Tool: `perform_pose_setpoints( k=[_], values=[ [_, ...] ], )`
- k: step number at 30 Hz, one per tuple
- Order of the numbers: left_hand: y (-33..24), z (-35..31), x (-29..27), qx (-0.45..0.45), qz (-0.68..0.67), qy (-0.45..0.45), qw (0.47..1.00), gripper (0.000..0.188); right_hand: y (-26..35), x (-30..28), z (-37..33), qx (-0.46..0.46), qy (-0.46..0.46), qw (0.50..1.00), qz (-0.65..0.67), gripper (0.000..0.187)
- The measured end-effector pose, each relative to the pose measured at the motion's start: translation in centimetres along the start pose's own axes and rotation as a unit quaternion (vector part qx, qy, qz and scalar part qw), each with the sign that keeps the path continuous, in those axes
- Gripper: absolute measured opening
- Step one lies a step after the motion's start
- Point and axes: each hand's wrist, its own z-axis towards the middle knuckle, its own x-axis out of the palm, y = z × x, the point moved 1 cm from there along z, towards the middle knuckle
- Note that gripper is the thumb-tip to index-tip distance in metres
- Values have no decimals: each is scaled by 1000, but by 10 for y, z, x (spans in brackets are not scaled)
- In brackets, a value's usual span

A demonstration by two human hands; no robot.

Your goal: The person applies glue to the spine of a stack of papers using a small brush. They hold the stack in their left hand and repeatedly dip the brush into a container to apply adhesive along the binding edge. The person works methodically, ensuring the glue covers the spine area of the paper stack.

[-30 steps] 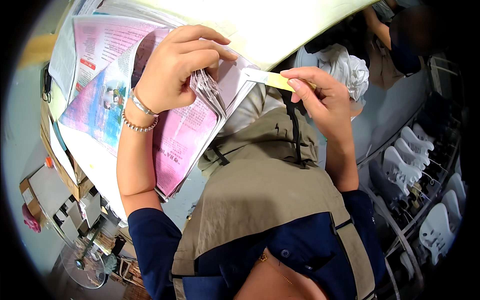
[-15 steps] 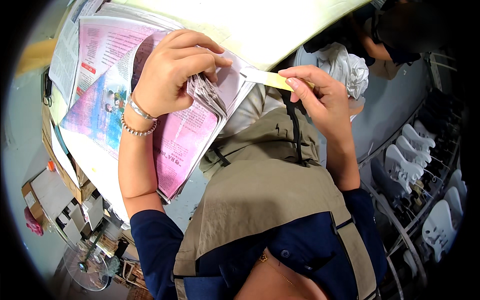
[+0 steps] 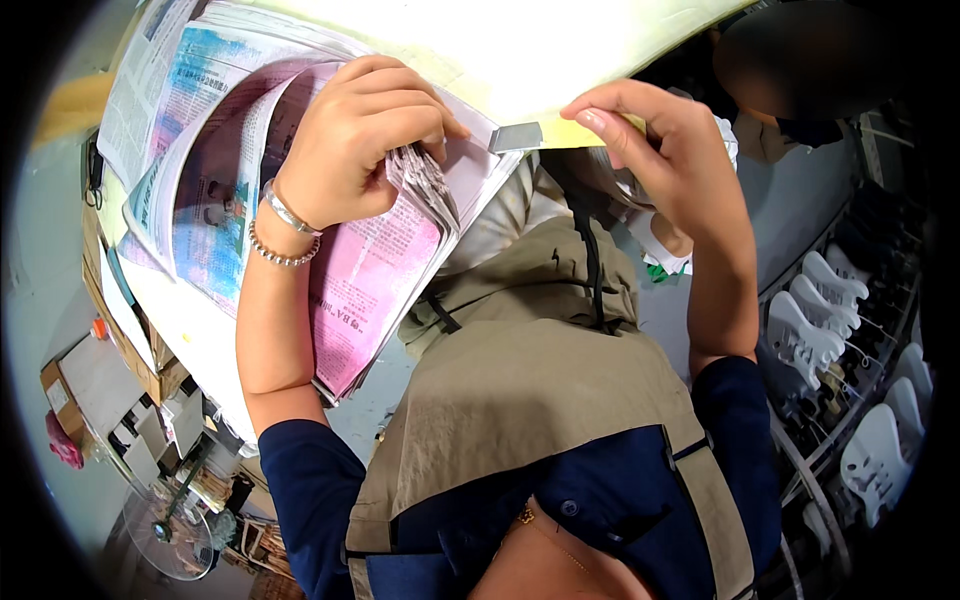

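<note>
My left hand (image 3: 365, 135) is closed on a thick wad of folded paper with ragged grey edges (image 3: 430, 190), over a stack of pink and blue printed newspaper (image 3: 375, 265). Behind the wrist some sheets curl upward. My right hand (image 3: 665, 140) pinches one end of a flat yellow strip (image 3: 570, 133) between thumb and fingers. Its far end is a grey, metal-looking flat piece with a dark edge, lying at the corner of the newspaper stack. Whether this is a small scraper or a piece of tape I cannot tell.
The pale yellow tabletop (image 3: 560, 50) spreads beyond the newspapers. Another person's dim figure is at the upper right, near crumpled white cloth (image 3: 725, 140). White guitar-body-shaped pieces (image 3: 805, 325) hang on a rack at right. A fan (image 3: 165, 530) stands at the lower left.
My right hand has moved up and to the right, turning the strip so its grey face shows. Newspaper sheets behind my left wrist have curled up more. My left hand has barely moved.
</note>
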Motion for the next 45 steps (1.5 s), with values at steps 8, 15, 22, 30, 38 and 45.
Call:
perform_pose_setpoints(
  k=[8, 15, 22, 30, 38, 45],
  values=[
    [1, 2, 5, 7, 6, -7, 1000, 13, -22, -11, 52, -39, 182, 982, 24, 19],
    [-1, 6, 7, 10, -19, -14, 1000, 33, -25, 14, 55, 8, 259, 962, 90, 20],
    [12, 2, 10, 7, -48, -25, 998, 13, -14, 23, 32, 59, 216, 965, 133, 16],
    [23, -5, 5, -41, -295, -55, 953, 26, 27, 89, -15, 95, 281, 927, 230, 18],
    [41, -12, 6, -31, -364, -117, 923, 28, 54, 227, -70, -148, 341, 910, 185, 15],
    [5, 5, 5, -21, -85, -14, 996, 14, 17, 102, -48, -32, 328, 908, 258, 13]
  ],
)
